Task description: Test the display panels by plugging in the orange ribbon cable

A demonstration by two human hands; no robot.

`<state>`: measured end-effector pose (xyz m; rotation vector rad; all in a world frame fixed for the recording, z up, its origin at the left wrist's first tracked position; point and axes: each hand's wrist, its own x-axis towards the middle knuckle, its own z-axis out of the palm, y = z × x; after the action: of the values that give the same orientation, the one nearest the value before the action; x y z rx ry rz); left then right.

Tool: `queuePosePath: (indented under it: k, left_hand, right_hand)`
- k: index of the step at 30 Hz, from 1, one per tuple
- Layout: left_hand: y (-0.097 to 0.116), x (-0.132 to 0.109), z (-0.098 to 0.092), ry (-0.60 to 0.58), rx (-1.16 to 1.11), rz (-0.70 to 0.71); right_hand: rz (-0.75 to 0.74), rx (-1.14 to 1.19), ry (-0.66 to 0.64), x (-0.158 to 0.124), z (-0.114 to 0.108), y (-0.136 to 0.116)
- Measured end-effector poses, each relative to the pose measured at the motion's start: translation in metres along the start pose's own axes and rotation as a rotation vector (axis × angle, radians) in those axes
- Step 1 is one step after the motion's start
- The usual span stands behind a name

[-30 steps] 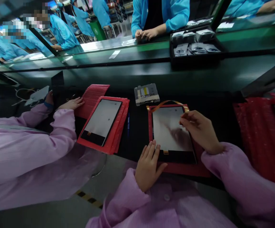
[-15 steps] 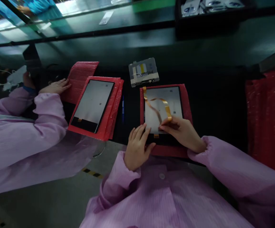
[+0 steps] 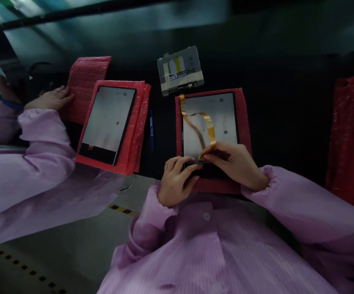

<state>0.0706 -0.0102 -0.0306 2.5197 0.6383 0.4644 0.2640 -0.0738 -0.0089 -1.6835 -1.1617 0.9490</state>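
My right hand [image 3: 234,163] reaches in from the right, wrist bent inward, thumb and forefinger pinched together on the near end of the ribbon [image 3: 205,130]. The ribbon arcs up off the panel [image 3: 210,122] and loops back to the panel's far left corner. My left hand [image 3: 177,179] lies palm-down at the panel's near edge, fingers curled and drawn together, fingertips [image 3: 192,166] touching that edge just beside the ribbon end; it clamps nothing. Both forearms converge over my lap in pink sleeves.

The panel lies flat on a red sheet [image 3: 244,122] on the dark bench, directly ahead of me. A grey module [image 3: 180,70] sits just beyond it. To the left, a second panel [image 3: 107,120] rests on a red stack [image 3: 140,122], with a blue pen [image 3: 151,130] between the two stations. A co-worker's hand [image 3: 52,98] rests on another red sheet farther left.
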Motion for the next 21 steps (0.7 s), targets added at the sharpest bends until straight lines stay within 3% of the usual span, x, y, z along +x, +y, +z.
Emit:
queuePosePath:
  k: [9, 21]
  left_hand:
    - [-0.0055, -0.0002, 0.0043, 0.109, -0.147, -0.02]
    - [-0.0076, -0.001, 0.0039, 0.126, -0.072, 0.054]
  right_hand:
    - [-0.101, -0.121, -0.051, -0.0028, 0.0033, 0.0017]
    - [-0.221, -0.238, -0.079, -0.0017, 0.0049, 0.001]
